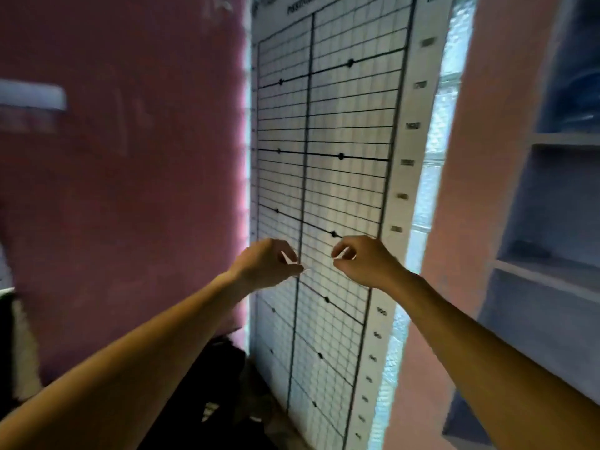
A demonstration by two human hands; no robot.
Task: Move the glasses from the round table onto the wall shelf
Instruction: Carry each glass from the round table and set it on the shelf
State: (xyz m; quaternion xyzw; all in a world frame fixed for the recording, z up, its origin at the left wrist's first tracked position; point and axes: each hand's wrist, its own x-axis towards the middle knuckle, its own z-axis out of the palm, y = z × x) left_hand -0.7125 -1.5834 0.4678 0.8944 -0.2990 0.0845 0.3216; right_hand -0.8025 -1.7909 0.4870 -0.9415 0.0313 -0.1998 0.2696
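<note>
A tall white grid chart point(324, 190) filled the middle of the view, ruled with black lines and dotted with black markers. Its top heading was cut off and blurred, so no word could be read. Down its right margin ran a column of numbers; most were smeared, though one near the lower part read "100".

To the left of the chart stood a dark pink wall point(130, 173) with a pale blurred bar point(32, 97) mounted high on it. To the right of the chart a strip of glass blocks point(435, 164) let in light, then a lighter pink pillar point(470, 190), and beyond that a blue-grey wall shelf point(558, 203) with several recesses. Something dark lay in one recess of it, too blurred to name. Below the chart to the left lay dark, indistinct shapes.

Both bare arms reached up in front of the chart's lower half. The left hand point(266, 264) and the right hand point(363, 261) hung near each other with fingers loosely curled, each grip narrow. A thin pale sliver showed at the fingertips of each; whether they pinched anything could not be told. The glasses and the round tabletop were nowhere in view.
</note>
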